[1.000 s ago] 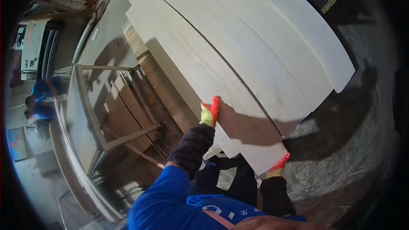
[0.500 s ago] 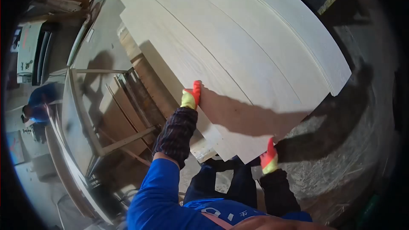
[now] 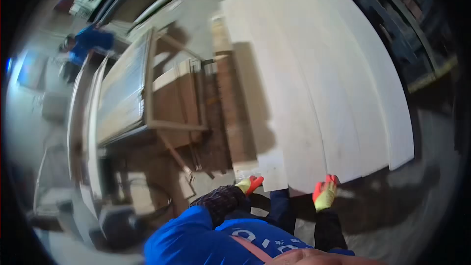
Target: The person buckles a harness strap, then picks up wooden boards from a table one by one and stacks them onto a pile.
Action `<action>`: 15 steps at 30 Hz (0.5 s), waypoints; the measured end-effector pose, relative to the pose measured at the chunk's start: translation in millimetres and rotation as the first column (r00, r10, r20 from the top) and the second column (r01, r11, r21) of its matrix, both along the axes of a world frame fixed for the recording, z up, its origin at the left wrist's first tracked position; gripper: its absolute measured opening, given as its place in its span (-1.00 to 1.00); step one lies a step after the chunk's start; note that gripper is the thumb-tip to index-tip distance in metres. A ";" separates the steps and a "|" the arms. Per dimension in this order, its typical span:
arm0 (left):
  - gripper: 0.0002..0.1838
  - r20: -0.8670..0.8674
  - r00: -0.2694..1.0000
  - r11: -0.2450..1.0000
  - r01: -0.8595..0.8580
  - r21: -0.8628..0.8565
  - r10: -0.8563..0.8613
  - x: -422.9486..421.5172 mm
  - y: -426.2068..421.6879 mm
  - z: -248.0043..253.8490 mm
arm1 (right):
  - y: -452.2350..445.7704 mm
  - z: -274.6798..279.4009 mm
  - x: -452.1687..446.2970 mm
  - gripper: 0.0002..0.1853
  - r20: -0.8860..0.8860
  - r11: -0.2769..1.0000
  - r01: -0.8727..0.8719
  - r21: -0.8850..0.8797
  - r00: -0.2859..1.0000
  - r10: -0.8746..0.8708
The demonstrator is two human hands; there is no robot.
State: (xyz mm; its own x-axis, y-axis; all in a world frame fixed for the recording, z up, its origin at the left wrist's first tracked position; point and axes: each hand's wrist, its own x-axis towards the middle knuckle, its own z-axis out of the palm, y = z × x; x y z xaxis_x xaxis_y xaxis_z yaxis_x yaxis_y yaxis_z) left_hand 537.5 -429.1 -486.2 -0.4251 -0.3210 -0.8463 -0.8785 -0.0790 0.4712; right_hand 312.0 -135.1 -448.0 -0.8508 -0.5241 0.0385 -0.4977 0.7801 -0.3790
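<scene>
A broad stack of pale wooden sheets (image 3: pixel 304 132), overlapping in steps, stretches away from my body. My left hand (image 3: pixel 250 185), in a yellow and red glove, is at the near left corner, its fingers closed at a sheet's edge; blur hides the exact contact. My right hand (image 3: pixel 326 192), gloved the same way, grips the near edge of the sheets with the red fingertips on top. Whatever part of that hand is under the edge is hidden.
To the left stands a wooden frame (image 3: pixel 147 93) with boards leaning inside it. A long timber (image 3: pixel 230 103) runs along the stack's left side. Further left, a person in blue (image 3: pixel 93 41) bends over. Dark metal racking (image 3: pixel 392 14) stands at the right.
My left hand has come back from the sheets' left side to the near corner. My right hand has shifted along the near edge. The view has turned, so the stack appears more upright.
</scene>
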 end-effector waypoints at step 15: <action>-0.35 -0.133 0.852 0.849 -0.520 -0.092 0.507 278.2 -6.4 62.1 | -20.7 -48.8 45.0 -0.51 0.741 0.904 0.280 -0.324 0.669 0.058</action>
State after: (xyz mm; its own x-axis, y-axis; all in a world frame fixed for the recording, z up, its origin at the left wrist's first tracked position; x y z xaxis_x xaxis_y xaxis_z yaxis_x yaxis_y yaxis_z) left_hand 815.7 -435.5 -424.1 -0.2511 -0.6132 -0.7489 -0.6759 -0.4428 0.5892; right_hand 357.0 -155.8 -496.8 -0.7426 -0.5066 -0.4380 0.1466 0.5151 -0.8445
